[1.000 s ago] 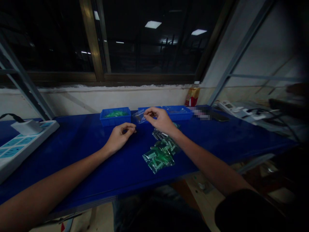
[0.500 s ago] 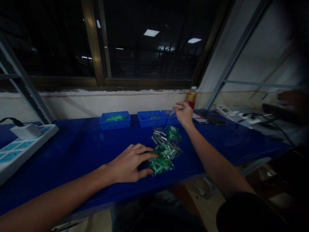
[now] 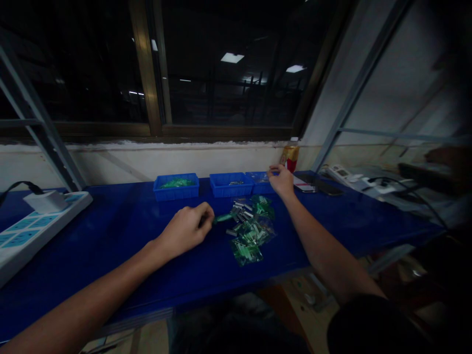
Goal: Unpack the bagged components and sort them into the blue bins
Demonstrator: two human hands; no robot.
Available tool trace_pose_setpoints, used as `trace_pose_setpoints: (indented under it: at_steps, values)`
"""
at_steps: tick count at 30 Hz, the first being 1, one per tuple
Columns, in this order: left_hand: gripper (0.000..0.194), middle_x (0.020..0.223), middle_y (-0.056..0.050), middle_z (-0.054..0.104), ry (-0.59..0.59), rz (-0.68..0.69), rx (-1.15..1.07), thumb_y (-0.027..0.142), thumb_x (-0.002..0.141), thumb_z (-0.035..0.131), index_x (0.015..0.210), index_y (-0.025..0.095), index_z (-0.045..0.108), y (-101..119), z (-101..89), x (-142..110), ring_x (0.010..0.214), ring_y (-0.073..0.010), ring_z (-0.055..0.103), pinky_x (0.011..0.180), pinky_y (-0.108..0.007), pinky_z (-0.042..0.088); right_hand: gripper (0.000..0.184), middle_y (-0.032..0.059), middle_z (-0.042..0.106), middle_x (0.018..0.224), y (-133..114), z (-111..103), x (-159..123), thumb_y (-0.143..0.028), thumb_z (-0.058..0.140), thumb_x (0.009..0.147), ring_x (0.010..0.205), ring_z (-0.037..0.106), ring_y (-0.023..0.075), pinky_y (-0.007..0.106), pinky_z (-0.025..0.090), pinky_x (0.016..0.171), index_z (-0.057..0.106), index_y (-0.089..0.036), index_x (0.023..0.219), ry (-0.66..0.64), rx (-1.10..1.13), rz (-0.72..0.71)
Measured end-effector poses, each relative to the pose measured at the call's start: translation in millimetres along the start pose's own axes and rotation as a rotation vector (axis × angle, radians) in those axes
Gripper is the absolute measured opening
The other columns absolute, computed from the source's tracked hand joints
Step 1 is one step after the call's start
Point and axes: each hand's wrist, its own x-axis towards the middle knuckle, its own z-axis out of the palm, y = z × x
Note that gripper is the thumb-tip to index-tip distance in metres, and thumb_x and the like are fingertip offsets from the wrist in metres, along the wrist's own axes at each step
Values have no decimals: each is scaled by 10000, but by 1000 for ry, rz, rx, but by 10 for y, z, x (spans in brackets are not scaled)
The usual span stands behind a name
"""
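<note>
My left hand [image 3: 190, 226] is closed, pinching one end of a narrow green piece [image 3: 223, 218] that reaches toward the pile. Beside it on the table lie see-through packets with green and pale pieces [image 3: 246, 251]. Loose silvery metal pieces [image 3: 241, 211] sit behind them, and another green packet [image 3: 262, 206] is to their right. At the rim of the right blue bin [image 3: 262, 188], my right hand [image 3: 282, 182] has its fingers curled together; whatever is between them is hidden. Clear plastic [image 3: 258, 176] shows inside that bin.
A blue bin with green contents [image 3: 176, 191] and a blue bin with small metal pieces [image 3: 230, 191] stand along the back. A bottle [image 3: 290, 155] and phones [image 3: 328, 187] are at the back right. A power strip [image 3: 40, 221] lies on the left.
My left hand has lifted off the packets and moved left and back, now pinching a green piece. My right hand has lowered slightly at the right bin; the clear plastic near its fingers now shows in the bin.
</note>
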Motion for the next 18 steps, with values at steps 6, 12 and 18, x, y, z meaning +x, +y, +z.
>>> trace_pose_setpoints:
  at_steps: [6, 12, 18]
  values:
    - [98, 670, -11, 615, 82, -214, -380, 232, 807, 438, 786, 163, 503, -150, -35, 84, 632, -138, 591, 589, -241, 404, 213, 47, 658, 778, -645, 47, -377, -314, 496, 736, 737, 602, 176, 308, 460, 698, 628, -163, 807, -172, 151, -164]
    - [109, 669, -15, 599, 207, -429, -722, 241, 807, 481, 750, 156, 519, -233, -74, 116, 612, -121, 580, 583, -228, 397, 255, 13, 614, 734, -1300, 90, -971, -383, 478, 809, 666, 550, 123, 253, 420, 615, 608, -165, 834, -720, 468, -405]
    - [127, 796, -22, 611, 214, -520, -740, 283, 806, 525, 802, 157, 536, -197, -82, 103, 695, -117, 565, 593, -216, 391, 140, -14, 530, 640, -1346, 98, -1082, -289, 545, 782, 603, 486, 110, 265, 393, 591, 555, -177, 698, -635, 372, -559]
